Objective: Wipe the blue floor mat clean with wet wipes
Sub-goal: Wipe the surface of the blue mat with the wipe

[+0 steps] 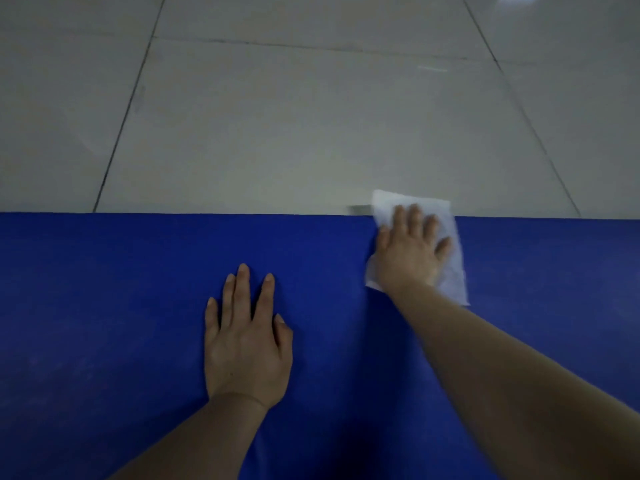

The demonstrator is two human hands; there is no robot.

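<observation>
The blue floor mat (121,306) fills the lower half of the head view, its far edge running straight across. A white wet wipe (450,268) lies spread flat at that far edge, right of centre, its top corner hanging over onto the floor. My right hand (410,251) presses flat on the wipe with straight, spread fingers, covering its middle. My left hand (246,341) rests flat on the bare mat nearer to me, fingers straight and holding nothing.
Pale grey floor tiles (277,116) with dark grout lines stretch beyond the mat's far edge. A small dark smudge (360,209) sits on the floor just left of the wipe's top corner.
</observation>
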